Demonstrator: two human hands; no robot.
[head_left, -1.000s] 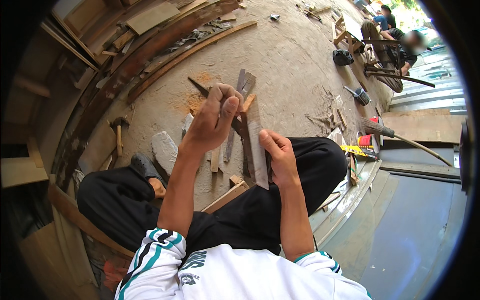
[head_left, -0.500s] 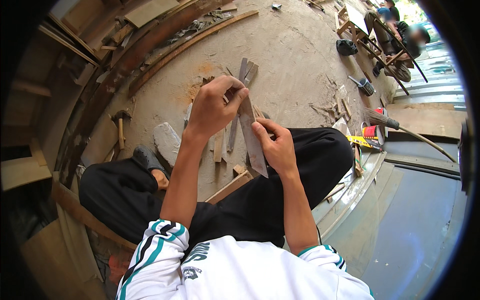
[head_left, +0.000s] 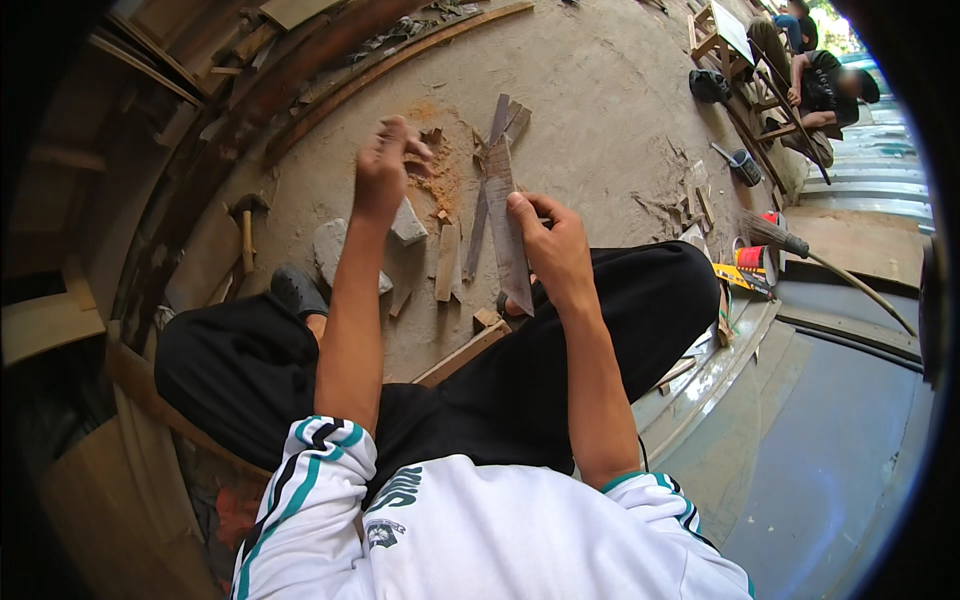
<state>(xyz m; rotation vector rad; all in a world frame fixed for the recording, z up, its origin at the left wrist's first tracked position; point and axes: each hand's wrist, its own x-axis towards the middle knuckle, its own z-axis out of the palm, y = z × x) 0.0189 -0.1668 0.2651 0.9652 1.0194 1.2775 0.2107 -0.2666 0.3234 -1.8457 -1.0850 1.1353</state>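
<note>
My right hand (head_left: 556, 245) grips a flat, grey-brown strip of wood (head_left: 508, 230) by its right edge, thumb on top. The strip stands tilted in front of my lap, with its pointed end toward me. My left hand (head_left: 390, 170) is raised to the left of it, touching nothing I can see. Its fingers are apart and slightly blurred. Beyond and below the strip, narrow wood slats (head_left: 477, 235) lie on the ground, partly hidden by it. Short wood offcuts (head_left: 447, 262) lie beside them, near my left forearm.
Sawdust (head_left: 437, 180) and pale blocks (head_left: 335, 255) lie on the dirt floor. At the left is a hammer (head_left: 247, 235); at the right, a broom (head_left: 790, 238) and a can (head_left: 752, 265). People (head_left: 828, 95) sit at the far right. Long timber (head_left: 400, 62) curves across the back left.
My left hand has let go of the wood strip and moved left, its fingers opening. My right hand still holds the strip, now a little more upright.
</note>
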